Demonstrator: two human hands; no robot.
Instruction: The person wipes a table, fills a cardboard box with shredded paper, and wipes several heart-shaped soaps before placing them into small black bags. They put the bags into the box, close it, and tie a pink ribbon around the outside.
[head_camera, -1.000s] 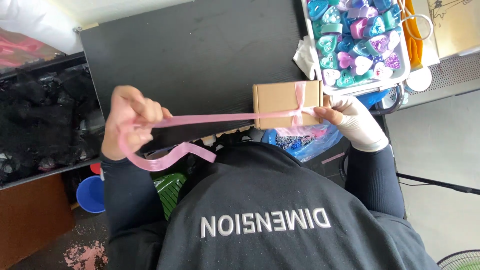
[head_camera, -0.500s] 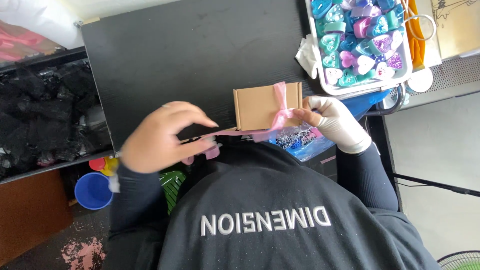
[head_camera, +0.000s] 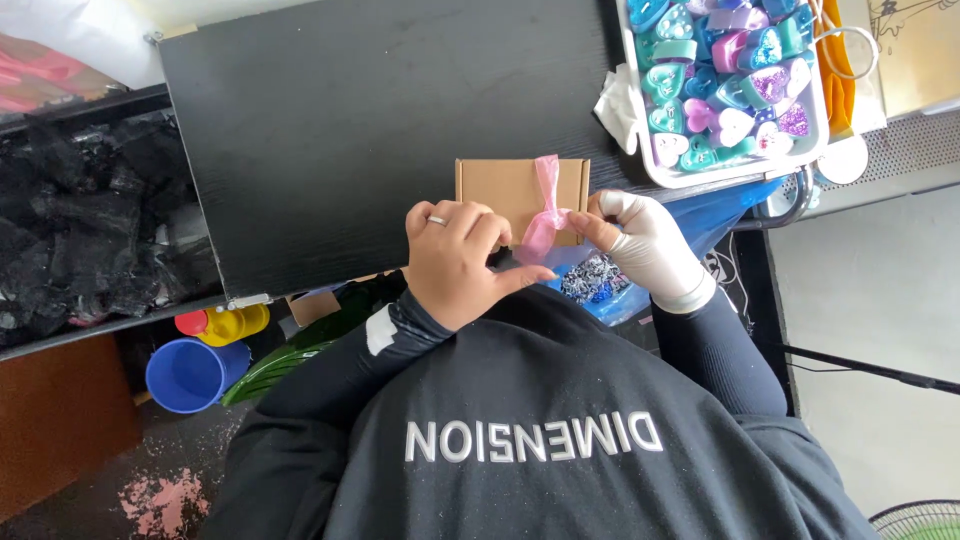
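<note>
A small brown cardboard box (head_camera: 500, 185) lies at the near edge of the black table (head_camera: 380, 120). A pink ribbon (head_camera: 545, 210) runs over the box's right part and bunches at its front edge. My left hand (head_camera: 455, 260), bare and wearing a ring, is closed over the ribbon just in front of the box. My right hand (head_camera: 645, 245), in a white glove, pinches the ribbon bunch from the right with thumb and forefinger. The two hands almost touch at the ribbon.
A white tray (head_camera: 735, 168) full of several coloured heart-shaped pieces stands at the table's far right. A blue plastic bag (head_camera: 730, 215) sits below it. On the floor to the left are a blue cup (head_camera: 190, 372) and a yellow container (head_camera: 235, 322). Black crumpled material (head_camera: 80, 230) fills a shelf at left.
My left hand, which had stretched the ribbon far to the left, has come back to the box and meets my right hand at the ribbon. The long loose tail no longer shows.
</note>
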